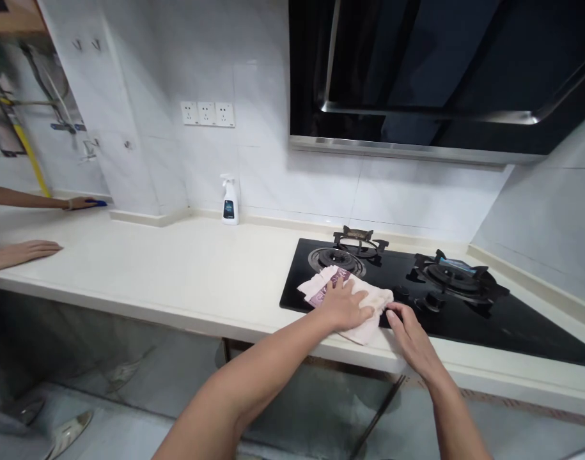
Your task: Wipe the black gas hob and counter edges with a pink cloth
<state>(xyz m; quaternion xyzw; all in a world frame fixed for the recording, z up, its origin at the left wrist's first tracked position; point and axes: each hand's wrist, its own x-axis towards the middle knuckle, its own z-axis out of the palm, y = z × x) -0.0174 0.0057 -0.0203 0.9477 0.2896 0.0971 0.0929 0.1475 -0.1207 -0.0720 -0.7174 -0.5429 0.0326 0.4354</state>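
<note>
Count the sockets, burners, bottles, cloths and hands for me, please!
Wall sockets: 3
Gas burners: 2
Spray bottle: 1
Pale pink cloth: 1
Hands: 4 (left hand, right hand, co-worker's two hands)
Total: 11

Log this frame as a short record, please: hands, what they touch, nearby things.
Left hand: flat on a pale pink towel
Right hand: touching the towel's edge
Under towel: purple patterned fabric
Surface: black glass gas hob
Nearby: white spray bottle, cream countertop
Co-worker: hand on blue item
</note>
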